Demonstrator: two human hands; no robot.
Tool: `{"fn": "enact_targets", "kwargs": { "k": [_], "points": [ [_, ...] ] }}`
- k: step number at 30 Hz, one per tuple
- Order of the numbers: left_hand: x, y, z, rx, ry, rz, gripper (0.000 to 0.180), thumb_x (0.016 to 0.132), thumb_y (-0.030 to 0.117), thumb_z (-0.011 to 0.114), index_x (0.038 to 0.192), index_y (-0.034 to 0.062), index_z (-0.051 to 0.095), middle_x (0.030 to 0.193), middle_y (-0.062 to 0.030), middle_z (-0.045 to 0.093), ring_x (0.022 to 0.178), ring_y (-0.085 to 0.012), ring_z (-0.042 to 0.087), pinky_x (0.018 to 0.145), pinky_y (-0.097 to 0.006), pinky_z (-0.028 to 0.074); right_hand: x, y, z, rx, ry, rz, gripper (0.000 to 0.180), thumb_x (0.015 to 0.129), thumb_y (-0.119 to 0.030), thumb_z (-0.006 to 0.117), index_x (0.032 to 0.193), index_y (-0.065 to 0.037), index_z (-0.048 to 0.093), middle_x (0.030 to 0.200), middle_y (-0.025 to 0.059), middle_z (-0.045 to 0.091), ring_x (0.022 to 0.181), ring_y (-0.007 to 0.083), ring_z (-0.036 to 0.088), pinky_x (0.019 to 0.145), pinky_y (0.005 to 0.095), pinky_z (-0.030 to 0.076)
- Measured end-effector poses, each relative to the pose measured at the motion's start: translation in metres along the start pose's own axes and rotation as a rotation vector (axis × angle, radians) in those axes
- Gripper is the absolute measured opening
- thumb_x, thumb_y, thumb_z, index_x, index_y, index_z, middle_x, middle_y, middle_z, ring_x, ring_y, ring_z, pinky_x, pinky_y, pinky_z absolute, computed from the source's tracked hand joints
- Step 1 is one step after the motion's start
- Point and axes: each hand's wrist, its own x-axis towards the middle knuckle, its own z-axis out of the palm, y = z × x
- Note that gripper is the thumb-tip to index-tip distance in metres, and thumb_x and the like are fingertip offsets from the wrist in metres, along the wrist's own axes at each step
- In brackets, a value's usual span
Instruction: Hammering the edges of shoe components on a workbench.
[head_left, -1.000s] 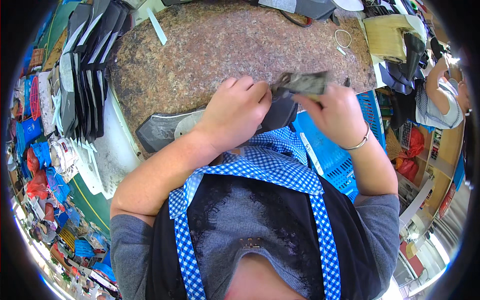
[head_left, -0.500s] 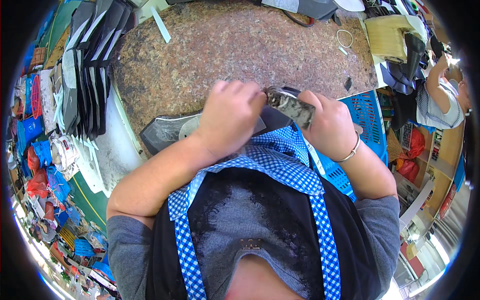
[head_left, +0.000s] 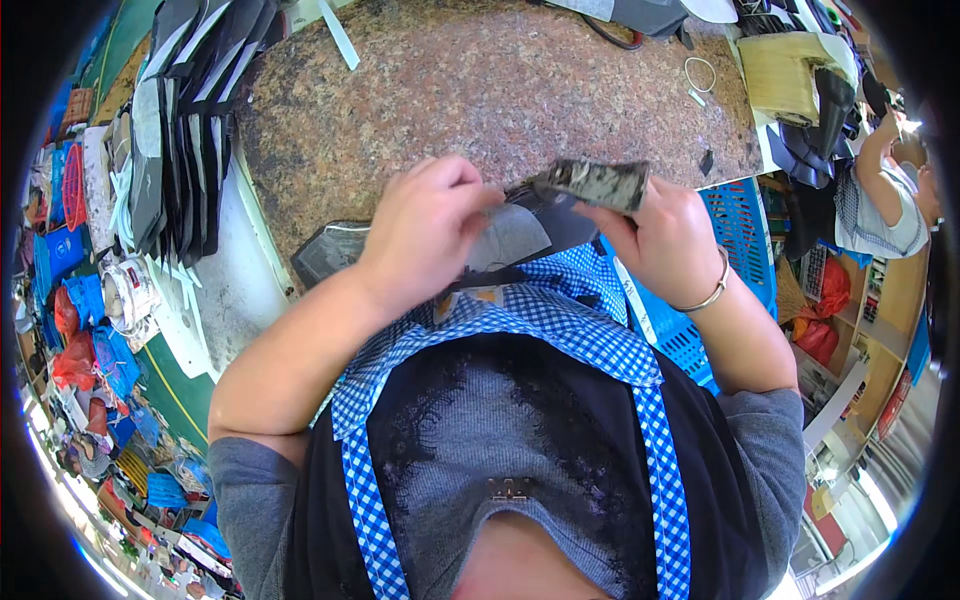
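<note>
pinching a dark grey cut piece [head_left: 510,238] between thumb and fingers, left hand [head_left: 425,235]: fingers closed together on the piece's upper left edge, no gap showing. piece held just above the near edge of the brown stone worktop [head_left: 480,90], in front of the blue checked apron [head_left: 560,310].

right hand [head_left: 665,240]: fingers clamped on a mottled grey-black strip [head_left: 595,183], the strip's left end meeting the top of the cut piece; metal bangle [head_left: 705,295] at the wrist.

handling note, as a judgement: the two parts appear to be worked together at one edge; best done with both pinches kept close to the joint, edges lined up before pressing, and the piece held taut so it does not buckle.

adjacent items: second dark flat piece [head_left: 330,255] lying on the worktop edge, just left of the left hand. row of dark cut pieces [head_left: 180,130], overlapped, at the table's left end. blue plastic crate [head_left: 735,225] beside the right wrist. white loop [head_left: 700,72] at far right of the worktop. another person's arm [head_left: 880,170] at the right rim, well apart.
</note>
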Motion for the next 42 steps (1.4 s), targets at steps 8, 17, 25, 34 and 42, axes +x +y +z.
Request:
{"fn": "enact_targets", "kwargs": {
  "k": [8,17,25,34,42],
  "points": [
    [-0.019,-0.008,-0.017,0.044,-0.003,0.028,0.029,0.074,-0.001,0.072,0.102,0.0040,0.069,0.095,-0.0103,0.061,0.091,-0.0310,0.060,0.079,-0.039,0.050,-0.003,-0.017,0.021,0.001,0.058,-0.084,0.023,0.076,-0.009,0.068,0.093,-0.005,0.053,0.072,0.0126,0.058,0.064,0.0336,0.062,0.057,0.0445,0.050],
    [-0.044,-0.005,-0.019,0.329,0.065,0.126,0.024,0.080,0.009,0.064,0.104,0.0067,0.069,0.097,-0.0052,0.062,0.092,-0.0256,0.059,0.078,-0.039,0.048,0.006,-0.040,0.029,0.093,0.048,-0.141,0.023,0.073,-0.009,0.069,0.088,-0.006,0.052,0.073,0.0132,0.058,0.064,0.0327,0.062,0.057,0.0436,0.051],
    [-0.068,-0.018,-0.028,0.340,0.149,0.168,0.027,0.076,0.009,0.065,0.102,0.0074,0.069,0.098,-0.0044,0.063,0.094,-0.0250,0.061,0.083,-0.039,0.045,0.022,-0.052,0.039,0.111,0.014,-0.211,0.022,0.078,-0.011,0.069,0.083,-0.004,0.049,0.069,0.0147,0.056,0.063,0.0354,0.061,0.056,0.0443,0.050],
    [-0.086,-0.031,-0.035,0.379,0.120,0.171,0.025,0.074,0.010,0.068,0.099,0.0075,0.067,0.103,-0.0031,0.061,0.098,-0.0234,0.059,0.084,-0.038,0.041,0.044,-0.071,0.036,0.056,-0.106,-0.218,0.024,0.079,-0.015,0.071,0.087,-0.006,0.050,0.072,0.0120,0.059,0.064,0.0328,0.063,0.055,0.0438,0.051],
    [-0.096,-0.054,-0.058,0.192,0.074,0.003,0.023,0.072,0.007,0.070,0.094,0.0101,0.069,0.094,-0.0015,0.062,0.092,-0.0212,0.060,0.082,-0.038,0.040,0.055,-0.085,0.042,0.042,-0.150,-0.269,0.023,0.080,-0.016,0.069,0.089,-0.006,0.051,0.067,0.0129,0.058,0.061,0.0333,0.062,0.054,0.0448,0.050]
  ]
}}
